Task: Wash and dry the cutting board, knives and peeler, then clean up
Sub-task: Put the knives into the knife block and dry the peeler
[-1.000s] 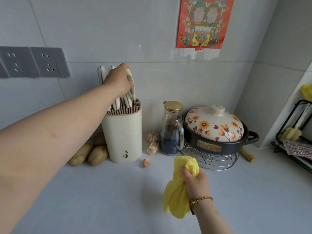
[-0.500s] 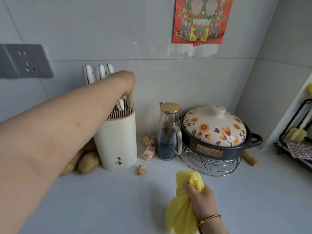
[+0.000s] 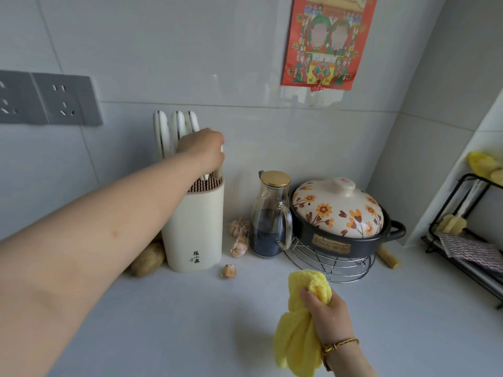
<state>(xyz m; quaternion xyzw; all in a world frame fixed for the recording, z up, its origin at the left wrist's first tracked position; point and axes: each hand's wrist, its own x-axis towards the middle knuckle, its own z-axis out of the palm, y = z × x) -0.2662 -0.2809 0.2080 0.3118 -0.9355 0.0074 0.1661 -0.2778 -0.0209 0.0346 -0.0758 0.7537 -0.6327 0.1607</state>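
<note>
A cream knife block [image 3: 194, 232] stands against the tiled wall, with three white knife handles [image 3: 177, 126] sticking up at its back. My left hand [image 3: 202, 149] is over the block's top, closed around the handle of a utensil [image 3: 217, 174] whose lower end sits in the block's bristles. Which utensil it is I cannot tell. My right hand [image 3: 326, 312] is lower and nearer, gripping a bunched yellow cloth [image 3: 298, 336] above the counter. The cutting board is out of view.
Right of the block are garlic bulbs [image 3: 239, 236], a glass oil jug [image 3: 269, 216], and a flowered clay pot [image 3: 343, 221] on a wire trivet. Potatoes [image 3: 148, 261] lie left of the block. A black rack [image 3: 468, 235] stands at the right edge.
My left hand has gone down onto the block, pushing the utensil deeper into the bristles. My right hand with the cloth stayed low in front.
</note>
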